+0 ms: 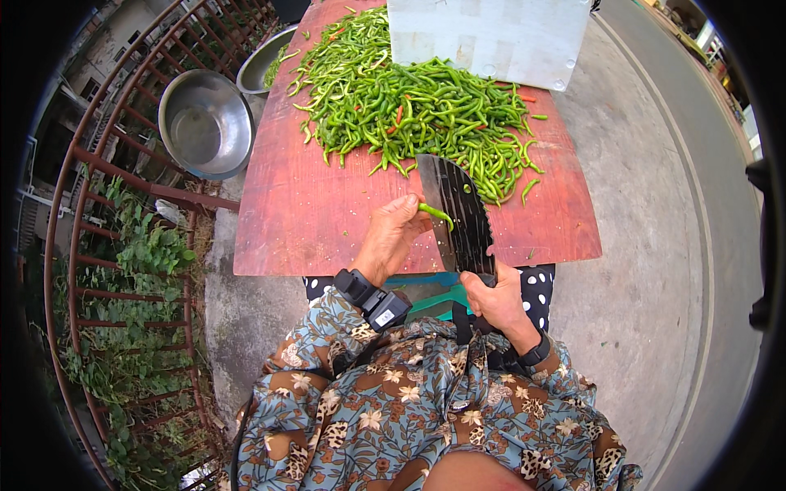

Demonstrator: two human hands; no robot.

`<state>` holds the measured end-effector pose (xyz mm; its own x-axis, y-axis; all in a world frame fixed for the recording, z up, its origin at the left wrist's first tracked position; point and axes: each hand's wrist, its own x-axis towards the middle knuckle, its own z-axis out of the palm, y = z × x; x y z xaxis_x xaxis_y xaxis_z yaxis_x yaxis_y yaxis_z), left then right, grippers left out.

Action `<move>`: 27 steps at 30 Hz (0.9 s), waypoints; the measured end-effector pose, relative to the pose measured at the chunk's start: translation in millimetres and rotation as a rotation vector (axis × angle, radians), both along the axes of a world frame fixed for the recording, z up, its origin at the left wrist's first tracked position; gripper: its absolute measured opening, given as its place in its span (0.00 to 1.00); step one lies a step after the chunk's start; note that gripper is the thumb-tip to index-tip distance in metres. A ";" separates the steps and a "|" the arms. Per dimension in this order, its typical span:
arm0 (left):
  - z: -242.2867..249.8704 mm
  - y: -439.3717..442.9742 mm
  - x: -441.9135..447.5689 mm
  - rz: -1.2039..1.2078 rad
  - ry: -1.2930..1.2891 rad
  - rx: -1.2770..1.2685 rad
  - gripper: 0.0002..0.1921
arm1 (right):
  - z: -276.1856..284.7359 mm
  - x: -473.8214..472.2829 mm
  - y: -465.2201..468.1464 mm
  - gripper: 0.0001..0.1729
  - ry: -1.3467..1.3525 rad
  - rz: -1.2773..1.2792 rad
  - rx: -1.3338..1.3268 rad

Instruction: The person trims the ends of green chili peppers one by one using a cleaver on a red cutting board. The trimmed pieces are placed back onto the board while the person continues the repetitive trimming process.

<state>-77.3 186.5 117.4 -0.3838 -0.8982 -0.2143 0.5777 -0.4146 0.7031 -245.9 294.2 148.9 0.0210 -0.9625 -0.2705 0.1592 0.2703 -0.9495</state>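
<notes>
A single green chili pepper [437, 215] is pinched between the thumb and fingers of my left hand [393, 233], its free end curving over the blade beside it. My right hand [500, 301] grips a broad dark kitchen knife [457, 215] near the table's front edge, the blade pointing away from me. Small pale bits stick to the blade. Beyond the knife a large heap of green chili peppers [424, 116], with a few red ones, covers the middle and back of the red wooden table [301, 227]. The knife's handle is mostly hidden by my right hand.
A white foam box [485, 40] stands at the table's back right. Left of the table are an empty-looking steel basin [206, 123] and another steel basin [252, 67] holding green pieces. A rusty metal railing [77, 245] runs along the left, and a road lies right.
</notes>
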 end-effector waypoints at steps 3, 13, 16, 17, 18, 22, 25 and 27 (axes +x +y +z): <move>-0.6 0.3 -1.5 -0.050 -0.019 -0.065 0.12 | 0.6 -0.4 -1.4 0.04 0.081 0.009 -0.004; -9.9 0.9 -4.1 -0.053 -0.067 -0.272 0.17 | 3.0 7.3 -6.7 0.06 0.174 0.007 -0.041; -14.0 0.2 -1.2 -0.082 -0.125 -0.263 0.16 | 6.1 9.0 -12.4 0.05 0.146 0.023 0.027; -14.0 -1.1 3.1 -0.122 -0.117 -0.243 0.16 | 8.9 5.6 -13.1 0.06 0.067 0.043 0.100; -13.7 -1.4 6.8 -0.160 -0.110 -0.223 0.15 | 10.7 4.3 -13.6 0.07 -0.047 0.075 0.143; -13.6 3.3 17.6 -0.245 0.006 -0.052 0.14 | 10.1 3.0 -20.5 0.10 -0.153 0.086 0.320; -17.9 7.8 18.6 -0.222 0.013 0.021 0.15 | 4.7 2.4 -22.6 0.10 -0.193 0.077 0.364; -21.9 10.3 19.1 -0.225 0.002 0.065 0.14 | 1.5 2.5 -22.8 0.10 -0.221 0.076 0.387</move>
